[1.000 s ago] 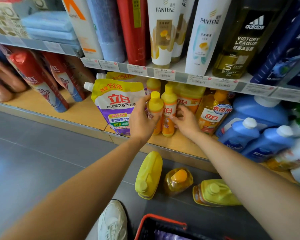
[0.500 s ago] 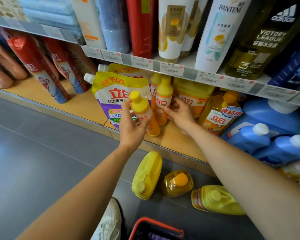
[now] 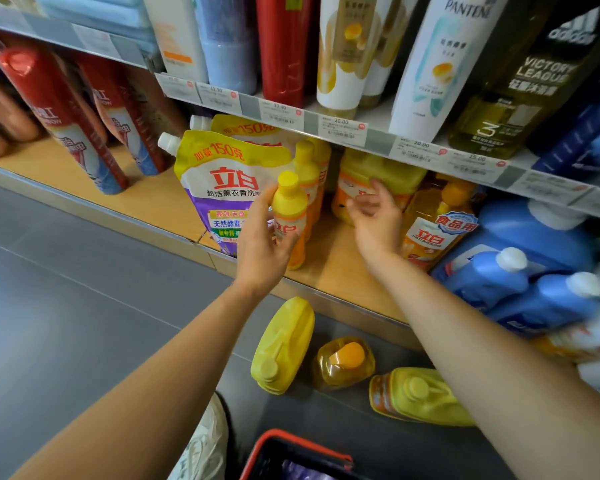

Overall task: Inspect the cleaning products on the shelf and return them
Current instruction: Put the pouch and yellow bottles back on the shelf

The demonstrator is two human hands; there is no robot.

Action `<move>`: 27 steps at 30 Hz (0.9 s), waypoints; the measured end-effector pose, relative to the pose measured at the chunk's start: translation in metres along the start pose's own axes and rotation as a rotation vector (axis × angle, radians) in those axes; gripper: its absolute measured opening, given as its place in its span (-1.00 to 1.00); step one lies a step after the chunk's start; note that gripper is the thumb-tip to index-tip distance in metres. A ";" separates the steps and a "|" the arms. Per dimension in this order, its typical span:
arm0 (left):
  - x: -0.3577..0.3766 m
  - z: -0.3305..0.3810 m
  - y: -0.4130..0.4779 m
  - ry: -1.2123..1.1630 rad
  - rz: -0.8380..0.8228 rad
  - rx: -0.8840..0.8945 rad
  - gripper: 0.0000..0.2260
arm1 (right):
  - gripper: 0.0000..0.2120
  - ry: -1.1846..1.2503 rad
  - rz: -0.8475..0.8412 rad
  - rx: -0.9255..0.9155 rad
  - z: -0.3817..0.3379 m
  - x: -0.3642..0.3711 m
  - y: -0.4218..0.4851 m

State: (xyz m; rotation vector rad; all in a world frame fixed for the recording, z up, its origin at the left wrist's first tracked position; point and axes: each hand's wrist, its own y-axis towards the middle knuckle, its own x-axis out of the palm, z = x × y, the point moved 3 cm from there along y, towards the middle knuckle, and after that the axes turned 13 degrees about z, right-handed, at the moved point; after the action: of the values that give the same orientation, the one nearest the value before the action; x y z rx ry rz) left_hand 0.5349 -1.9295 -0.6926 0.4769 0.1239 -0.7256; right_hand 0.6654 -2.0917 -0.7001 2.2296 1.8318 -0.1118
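1 yellow bottle (image 3: 289,206) (tilted) gripped in left hand (image 3: 260,247); right hand (image 3: 378,220) beside, loose.

Bright, even store light falls from above, leaving a pale sheen on the grey floor (image 3: 84,306) and deep shadow beneath the upper shelf (image 3: 248,105). Wide-angle distortion bows the frame's edges. Motion blur smears the blue bottles (image 3: 492,278) at right; price labels (image 3: 342,129) appear barely legible.

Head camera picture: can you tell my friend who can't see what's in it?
A person's left hand grips a small yellow-capped bottle at a shop shelf, while the right hand hovers open beside it. Three yellow bottles sit on the grey floor below.
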 end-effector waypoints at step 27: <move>0.001 0.000 0.005 -0.039 0.009 -0.009 -0.35 | -0.68 0.572 -0.216 0.757 -0.017 -0.055 -0.067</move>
State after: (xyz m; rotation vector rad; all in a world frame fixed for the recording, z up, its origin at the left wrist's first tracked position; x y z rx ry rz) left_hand 0.5390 -1.9269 -0.6906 0.4540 0.0890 -0.7251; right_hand 0.5871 -2.1279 -0.6816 2.7349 2.6861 -0.2677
